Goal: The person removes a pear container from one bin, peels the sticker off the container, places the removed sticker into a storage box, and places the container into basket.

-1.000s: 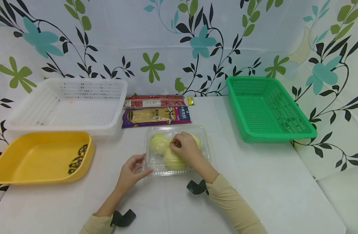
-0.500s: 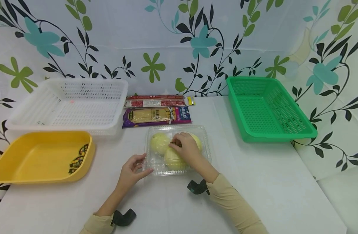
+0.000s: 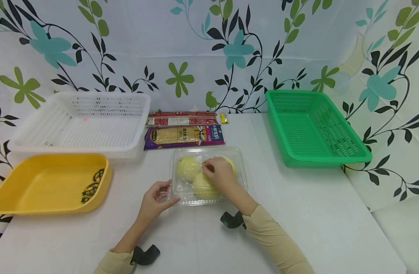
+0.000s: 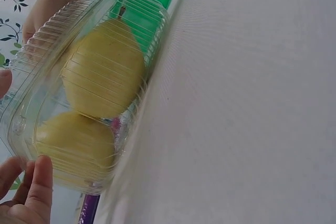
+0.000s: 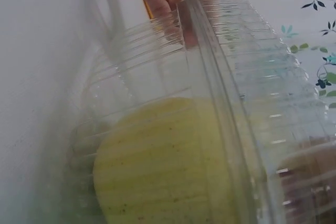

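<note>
The white table (image 3: 315, 213) carries, on its left side, a white perforated basket (image 3: 82, 121) with a yellow tray (image 3: 41, 182) in front of it, and on the right a green basket (image 3: 312, 125). Between the baskets, at the back, lie 2 long noodle packets (image 3: 183, 129).

In the middle, close to the person, sits a clear plastic clamshell box (image 3: 242, 179) with 3 pale yellow pears (image 3: 187, 167) inside. The box looks thin and ribbed, so I'd expect it to flex and crackle under pressure, and its smooth walls could slip. The pears give it most of its weight and would bruise if squeezed or dropped. The stiffer rim and corners look like the safest places to hold, with support from below when lifting.

The left hand (image 3: 154, 199) rests at the box's near left corner, fingers loosely curved against the wall without closing round it. The right hand (image 3: 219, 175) lies over the lid, fingertips pinching something small and dark at the top; what it is I cannot tell.
</note>
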`<state>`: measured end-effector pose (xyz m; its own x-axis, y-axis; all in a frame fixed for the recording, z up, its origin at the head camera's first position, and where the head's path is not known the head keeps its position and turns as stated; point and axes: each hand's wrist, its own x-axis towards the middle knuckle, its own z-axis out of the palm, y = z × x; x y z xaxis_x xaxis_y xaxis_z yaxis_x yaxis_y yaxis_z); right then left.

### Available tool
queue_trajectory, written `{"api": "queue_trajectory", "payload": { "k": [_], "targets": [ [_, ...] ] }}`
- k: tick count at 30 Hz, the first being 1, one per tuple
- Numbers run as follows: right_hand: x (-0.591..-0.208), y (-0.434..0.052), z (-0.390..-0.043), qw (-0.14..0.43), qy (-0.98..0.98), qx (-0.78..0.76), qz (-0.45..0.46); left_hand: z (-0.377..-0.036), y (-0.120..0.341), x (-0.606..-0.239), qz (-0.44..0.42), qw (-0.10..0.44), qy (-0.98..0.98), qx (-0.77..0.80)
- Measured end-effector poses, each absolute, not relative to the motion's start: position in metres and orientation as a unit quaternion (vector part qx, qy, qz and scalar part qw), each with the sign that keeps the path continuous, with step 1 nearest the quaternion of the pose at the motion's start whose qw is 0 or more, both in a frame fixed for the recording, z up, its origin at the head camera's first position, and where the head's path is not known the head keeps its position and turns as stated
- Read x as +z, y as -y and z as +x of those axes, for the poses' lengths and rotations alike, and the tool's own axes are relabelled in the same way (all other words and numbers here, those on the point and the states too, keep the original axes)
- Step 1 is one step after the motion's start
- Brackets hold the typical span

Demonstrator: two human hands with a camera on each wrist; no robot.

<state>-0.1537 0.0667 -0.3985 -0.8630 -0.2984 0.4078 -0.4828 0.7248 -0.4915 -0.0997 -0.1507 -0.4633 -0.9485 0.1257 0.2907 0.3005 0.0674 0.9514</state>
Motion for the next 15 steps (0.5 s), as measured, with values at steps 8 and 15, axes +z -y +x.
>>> {"api": "queue_trajectory", "payload": {
  "k": [8,15],
  "targets": [
    [-0.395,-0.071,-0.153,0.106,0.917,0.347,0.168,-0.095,0.148,-0.451,-0.133,0.064,0.733,-0.664],
    [-0.391,-0.078,-0.155,0.070,0.904,0.394,0.152,-0.090,0.144,-0.435,-0.129,0.066,0.741,-0.656]
  ]
}}
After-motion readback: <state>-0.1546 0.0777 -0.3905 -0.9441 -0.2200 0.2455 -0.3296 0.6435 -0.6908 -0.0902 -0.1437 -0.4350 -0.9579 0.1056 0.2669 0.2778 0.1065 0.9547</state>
